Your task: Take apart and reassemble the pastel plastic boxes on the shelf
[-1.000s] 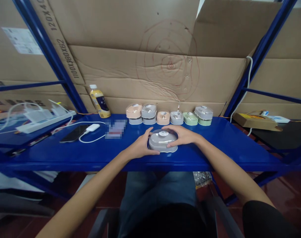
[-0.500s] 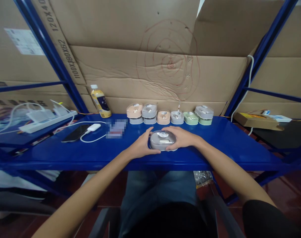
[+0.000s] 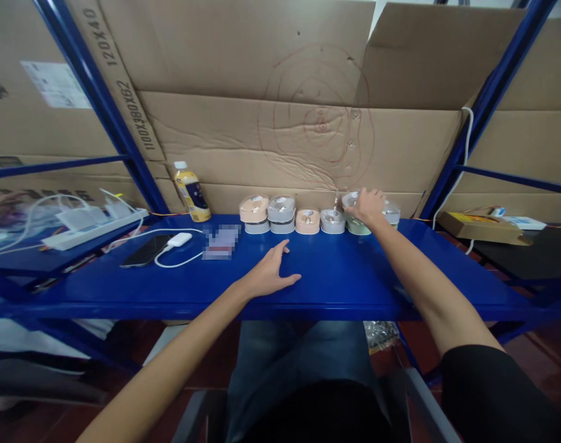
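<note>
right hand (image 3: 371,204) grips grey box (image 3: 349,198); cardboard (image 3: 123,80) reads "120x40", "1100x380x62"

Brown cardboard sheets (image 3: 206,123), marked with red rings (image 3: 322,125), back a glossy blue bench (image 3: 336,277). Blue metal posts (image 3: 91,86) flank it. The floor (image 3: 218,357) is dark red.

The one camera rides on the person's head, looking forward and down over the blue tabletop (image 3: 354,283), close enough that the lap (image 3: 303,344) shows at the bottom. From up there, the left hand (image 3: 266,272) and right hand (image 3: 368,206) both fall near mid-view. It takes in a wide sweep, with the cardboard wall (image 3: 216,135) facing it squarely across the top and framing posts leaning at either side.
</note>
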`<state>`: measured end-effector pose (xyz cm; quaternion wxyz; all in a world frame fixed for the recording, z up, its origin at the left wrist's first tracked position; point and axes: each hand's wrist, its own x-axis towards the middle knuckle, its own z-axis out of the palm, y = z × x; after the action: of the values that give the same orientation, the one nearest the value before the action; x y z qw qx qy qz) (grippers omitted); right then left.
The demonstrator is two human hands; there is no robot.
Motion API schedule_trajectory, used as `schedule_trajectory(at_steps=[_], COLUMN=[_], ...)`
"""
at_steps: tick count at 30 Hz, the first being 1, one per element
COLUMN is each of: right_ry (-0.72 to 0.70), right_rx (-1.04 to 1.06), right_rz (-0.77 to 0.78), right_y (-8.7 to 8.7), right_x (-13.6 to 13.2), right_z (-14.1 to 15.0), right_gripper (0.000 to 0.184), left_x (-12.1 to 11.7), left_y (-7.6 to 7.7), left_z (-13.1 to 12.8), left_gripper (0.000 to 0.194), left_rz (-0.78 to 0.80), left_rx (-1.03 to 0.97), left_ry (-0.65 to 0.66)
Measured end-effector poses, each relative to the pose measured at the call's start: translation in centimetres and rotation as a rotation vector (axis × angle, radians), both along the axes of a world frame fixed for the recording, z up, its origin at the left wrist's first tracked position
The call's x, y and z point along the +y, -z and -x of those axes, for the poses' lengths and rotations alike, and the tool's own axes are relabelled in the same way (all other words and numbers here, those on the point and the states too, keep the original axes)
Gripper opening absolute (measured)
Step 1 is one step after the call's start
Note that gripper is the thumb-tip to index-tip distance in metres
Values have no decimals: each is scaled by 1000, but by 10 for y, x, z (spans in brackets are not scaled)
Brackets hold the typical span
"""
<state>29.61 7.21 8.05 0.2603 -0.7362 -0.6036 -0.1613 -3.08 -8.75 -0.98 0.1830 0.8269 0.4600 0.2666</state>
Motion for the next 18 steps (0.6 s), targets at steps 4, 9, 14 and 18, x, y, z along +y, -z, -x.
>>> schedule_trajectory(at_steps=[4, 9, 14, 18], right_ry=[40, 10, -207, -581], right_rx=[-59, -128, -127, -224], right_rz=[47, -1, -77, 47], right_y=[17, 23, 18, 24], right_x=[11, 10, -6, -22], right_z=[5, -2, 10, 54], right_gripper=[77, 76, 81, 76], left_x=[1, 2, 2, 1], left_y=[3, 5, 3, 3], left_z=[1, 1, 0, 0], left_gripper=[99, 97, 97, 95], left_rz=[-37, -46, -30, -53], left_rx=[-4, -4, 27, 11], left_ry=[23, 31, 13, 16])
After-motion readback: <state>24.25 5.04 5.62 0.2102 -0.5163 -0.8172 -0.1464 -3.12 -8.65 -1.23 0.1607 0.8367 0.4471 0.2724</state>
